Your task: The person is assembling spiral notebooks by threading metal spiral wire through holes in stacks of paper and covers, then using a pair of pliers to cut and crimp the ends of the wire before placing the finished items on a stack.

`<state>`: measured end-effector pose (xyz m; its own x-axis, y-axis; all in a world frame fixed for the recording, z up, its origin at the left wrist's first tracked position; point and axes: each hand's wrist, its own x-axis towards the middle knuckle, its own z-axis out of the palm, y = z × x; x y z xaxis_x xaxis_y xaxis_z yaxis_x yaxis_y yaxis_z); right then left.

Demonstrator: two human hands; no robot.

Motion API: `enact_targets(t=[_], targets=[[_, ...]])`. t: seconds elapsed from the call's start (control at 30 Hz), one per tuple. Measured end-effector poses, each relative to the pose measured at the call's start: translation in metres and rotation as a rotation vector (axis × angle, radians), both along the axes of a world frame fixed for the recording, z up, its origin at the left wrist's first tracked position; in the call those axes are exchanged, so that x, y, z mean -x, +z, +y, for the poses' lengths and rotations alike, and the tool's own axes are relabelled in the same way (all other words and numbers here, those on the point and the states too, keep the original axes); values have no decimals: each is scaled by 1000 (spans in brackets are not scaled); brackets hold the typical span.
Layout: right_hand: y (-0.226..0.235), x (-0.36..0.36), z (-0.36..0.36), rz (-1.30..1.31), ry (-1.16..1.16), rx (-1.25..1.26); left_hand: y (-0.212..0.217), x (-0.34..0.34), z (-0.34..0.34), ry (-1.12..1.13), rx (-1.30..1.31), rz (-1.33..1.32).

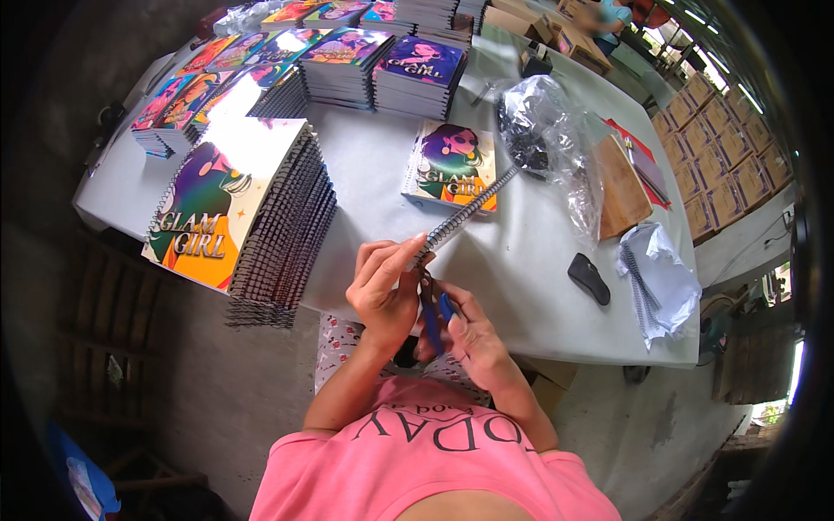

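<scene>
My left hand (382,291) pinches the near end of a long metal spiral binding coil (465,213), which runs off toward 1 o'clock over the desk (521,278). My right hand (473,334) is closed around blue-handled pliers (432,317), nose at the coil's near end, just under my left fingertips. Judging by position, I am at the trimming or crimping stage on this coil end; whether the cut is made I cannot tell, as my fingers cover the tip. One spiral-bound notebook (452,165) lies alone at 12 o'clock, close past the coil's far end. A tall stack of bound notebooks (252,217) sits at 10 o'clock, more stacks (347,52) line the far edge from 11 to 12, so much of the batch looks bound. At 2 o'clock a clear plastic bag (547,139) holds dark items I cannot make out; a black object (589,278) lies at 3 o'clock, kind unclear. The pliers' jaws are hidden.
</scene>
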<state>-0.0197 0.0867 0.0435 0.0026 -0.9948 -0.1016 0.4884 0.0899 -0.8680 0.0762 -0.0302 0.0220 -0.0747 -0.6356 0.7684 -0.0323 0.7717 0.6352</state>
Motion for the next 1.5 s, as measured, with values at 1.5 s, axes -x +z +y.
enact_targets(t=[1.5], targets=[[199,-141,-280,1356,806,1026,43,-202,-71,225,-379,521]])
